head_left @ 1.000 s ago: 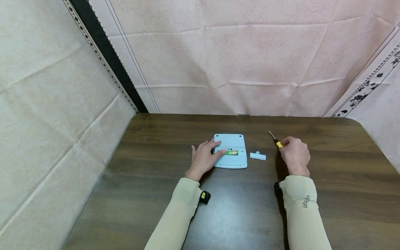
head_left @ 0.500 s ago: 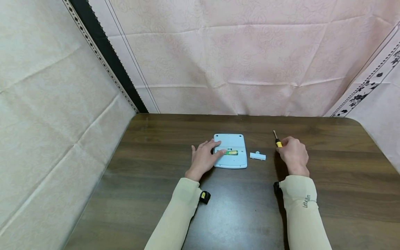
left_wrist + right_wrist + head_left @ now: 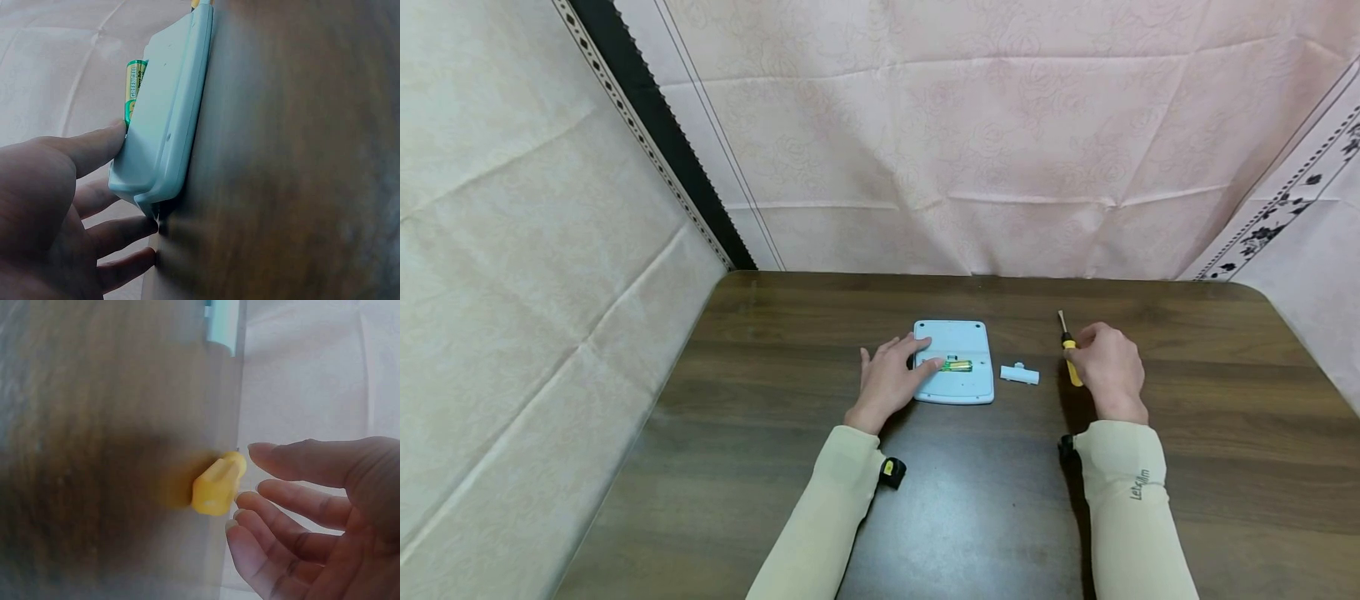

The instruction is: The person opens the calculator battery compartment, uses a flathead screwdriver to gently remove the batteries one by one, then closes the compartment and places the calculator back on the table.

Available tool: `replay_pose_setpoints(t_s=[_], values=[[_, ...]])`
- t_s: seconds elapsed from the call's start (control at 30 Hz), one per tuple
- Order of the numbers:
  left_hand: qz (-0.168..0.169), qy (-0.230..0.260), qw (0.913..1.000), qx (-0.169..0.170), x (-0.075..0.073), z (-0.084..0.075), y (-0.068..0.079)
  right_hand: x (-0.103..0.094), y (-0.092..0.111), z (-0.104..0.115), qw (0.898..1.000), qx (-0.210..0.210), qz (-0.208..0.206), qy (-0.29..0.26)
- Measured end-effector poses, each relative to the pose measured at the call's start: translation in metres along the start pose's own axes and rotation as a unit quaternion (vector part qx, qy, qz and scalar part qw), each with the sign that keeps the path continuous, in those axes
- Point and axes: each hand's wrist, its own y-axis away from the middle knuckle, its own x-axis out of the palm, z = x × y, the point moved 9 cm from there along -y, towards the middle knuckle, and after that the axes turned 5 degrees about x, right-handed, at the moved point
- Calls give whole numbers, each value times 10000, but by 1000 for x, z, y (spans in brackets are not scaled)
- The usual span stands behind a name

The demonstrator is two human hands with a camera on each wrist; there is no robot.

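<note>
A light-blue flat device (image 3: 958,389), shaped like a calculator, lies back up on the table, its battery slot uncovered. One green-and-gold battery (image 3: 133,87) sits in the slot. My left hand (image 3: 887,382) rests at the device's left edge, thumb on the back beside the battery, other fingers along the side. Right of the device lies a small light-blue battery cover (image 3: 1018,375). Farther right, a yellow-handled screwdriver (image 3: 212,490) lies on the wood, tip pointing away. Close beside its handle is my right hand (image 3: 1108,367), fingers relaxed and apart around no object.
The brown wooden table (image 3: 775,350) has rounded far corners. Pale patterned cloth (image 3: 1000,150) hangs behind it, and another cloth (image 3: 535,292) hangs at the left. Both wrists carry a small black camera (image 3: 892,472).
The screwdriver has turned from slanting left to nearly straight and now lies on the table. My right hand has loosened from its handle. My left hand and the device have stayed put.
</note>
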Motion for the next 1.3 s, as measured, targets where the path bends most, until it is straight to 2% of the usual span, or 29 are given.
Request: replay_pose_setpoints(t_s=[0.23,0.53,0.77,0.9,1.03,1.17,1.3], values=[[-8,16,10000,16,-1,-1,0,-3,4,9,9996,-256,-41,-143],[27,-15,10000,-4,-1,0,1,0,14,42,9922,-1136,-34,-512],[74,-57,10000,7,-1,0,0,14,29,80,9743,-2147,261,-632],[111,-52,9999,69,-1,-1,0,26,38,98,9662,-2451,485,-637],[139,-51,9998,98,-1,-2,0,35,46,114,9571,-2781,528,-621],[190,-102,9998,46,-1,-1,-1,42,55,127,9442,-3203,549,-545],[221,-153,9996,91,-1,0,-1,51,63,136,9353,-3447,700,-382]])
